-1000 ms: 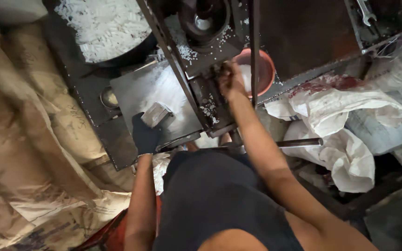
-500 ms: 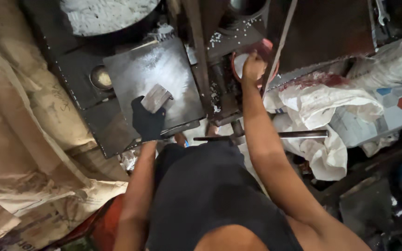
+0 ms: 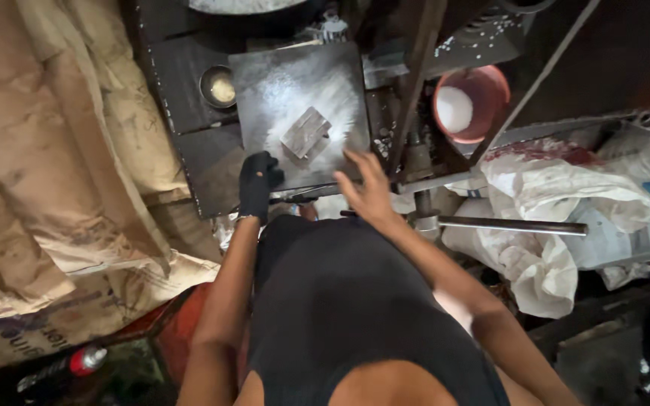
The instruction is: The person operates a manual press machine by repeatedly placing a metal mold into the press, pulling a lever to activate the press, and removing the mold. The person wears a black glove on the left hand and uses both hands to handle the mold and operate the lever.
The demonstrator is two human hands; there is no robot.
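Head view: gloved left hand (image 3: pixel 257 183) clamps the near edge of the powder-dusted metal plate (image 3: pixel 287 90), steadying it, while the bare right hand (image 3: pixel 370 192) hovers spread-fingered, empty, beside the small metal block (image 3: pixel 306 133) lying mid-plate.

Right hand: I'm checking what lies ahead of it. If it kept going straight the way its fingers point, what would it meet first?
Probably the near edge of the powder-dusted metal plate: the right hand points up over it. Farther on lies the small metal block, though height is unclear.
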